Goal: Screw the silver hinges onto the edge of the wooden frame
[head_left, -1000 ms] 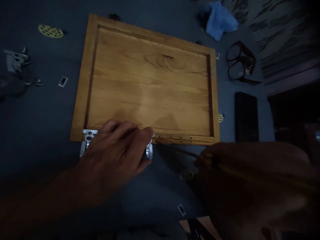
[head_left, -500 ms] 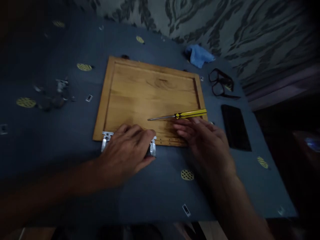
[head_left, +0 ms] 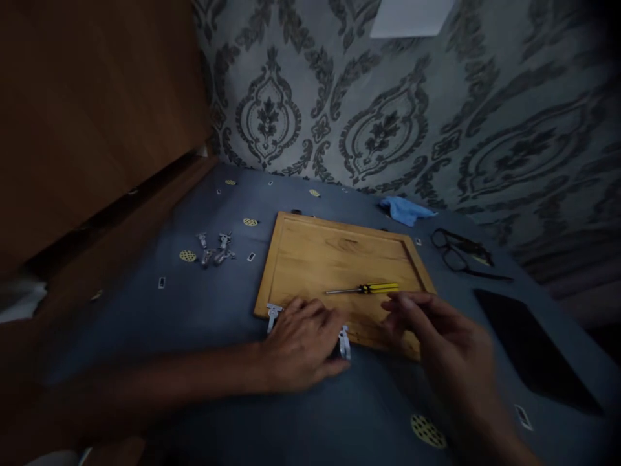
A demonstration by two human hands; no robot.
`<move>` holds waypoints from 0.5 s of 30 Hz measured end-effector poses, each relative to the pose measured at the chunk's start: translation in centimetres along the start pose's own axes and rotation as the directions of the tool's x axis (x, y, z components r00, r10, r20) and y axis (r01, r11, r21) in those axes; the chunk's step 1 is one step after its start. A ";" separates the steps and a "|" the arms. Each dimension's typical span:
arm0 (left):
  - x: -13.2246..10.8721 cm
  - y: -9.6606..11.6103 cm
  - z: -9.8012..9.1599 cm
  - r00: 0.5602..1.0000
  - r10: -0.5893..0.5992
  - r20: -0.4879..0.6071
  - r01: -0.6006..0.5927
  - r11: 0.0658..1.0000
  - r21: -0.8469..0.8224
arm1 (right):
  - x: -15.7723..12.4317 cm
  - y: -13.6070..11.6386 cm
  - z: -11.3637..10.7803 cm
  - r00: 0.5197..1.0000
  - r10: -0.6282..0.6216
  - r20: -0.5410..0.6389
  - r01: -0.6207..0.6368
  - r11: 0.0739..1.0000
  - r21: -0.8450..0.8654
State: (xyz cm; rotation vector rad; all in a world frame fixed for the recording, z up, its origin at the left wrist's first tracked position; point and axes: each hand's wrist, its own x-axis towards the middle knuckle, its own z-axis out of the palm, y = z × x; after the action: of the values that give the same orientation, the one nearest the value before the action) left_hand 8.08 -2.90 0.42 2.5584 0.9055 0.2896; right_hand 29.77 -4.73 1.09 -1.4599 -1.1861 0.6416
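Note:
My left hand (head_left: 303,343) bends over the front edge of the wooden cabinet door panel (head_left: 334,255), its fingers resting on the wood. Metal cabinet hinges show on both sides of it: one hinge (head_left: 273,316) at the panel's left corner, another hinge (head_left: 344,343) right by my thumb and index finger. The palm hides what lies beneath. A screwdriver (head_left: 381,288) with a yellow and black handle lies on the panel, tip to the left. My right hand (head_left: 451,343) hovers at the panel's right front, just below the handle, fingers loosely curled with nothing visible in them.
Several loose hinge parts (head_left: 216,252) lie left of the panel. A blue cloth (head_left: 406,210), glasses (head_left: 460,252) and a flat black object (head_left: 531,343) are on the right. A patterned wall (head_left: 315,116) stands behind the table, brown furniture (head_left: 97,116) at the left.
The view has tilted up and turned left, showing more wall and the furniture. My right hand has drawn away from the screwdriver handle, its fingers more curled. My left hand stays on the panel's edge.

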 end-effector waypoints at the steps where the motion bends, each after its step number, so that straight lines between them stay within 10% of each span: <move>1: 0.0 0.0 0.0 1.000 0.001 -0.001 -0.001 1.000 0.001 | 0.2 -0.7 0.5 0.997 -0.054 0.049 0.055 0.998 -0.022; 5: 0.2 -0.1 0.2 1.000 -0.002 -0.023 0.002 1.000 0.016 | 2.0 -4.3 4.2 0.891 -0.263 0.370 0.308 0.949 -0.068; 8: 0.1 -0.1 0.1 1.000 0.003 -0.010 -0.003 1.000 0.017 | 4.0 -6.2 8.9 0.678 -0.333 0.655 0.568 0.804 -0.179; 15: 0.1 0.0 -0.2 0.999 0.029 0.016 -0.029 1.000 0.010 | 7.7 -5.9 20.6 0.482 -0.218 0.849 0.742 0.616 -0.263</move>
State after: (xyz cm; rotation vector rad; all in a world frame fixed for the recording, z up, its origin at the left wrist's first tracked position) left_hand 8.11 -2.76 0.59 2.5811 0.8670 0.2735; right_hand 12.47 9.95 2.93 -1.1862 -2.6231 0.4274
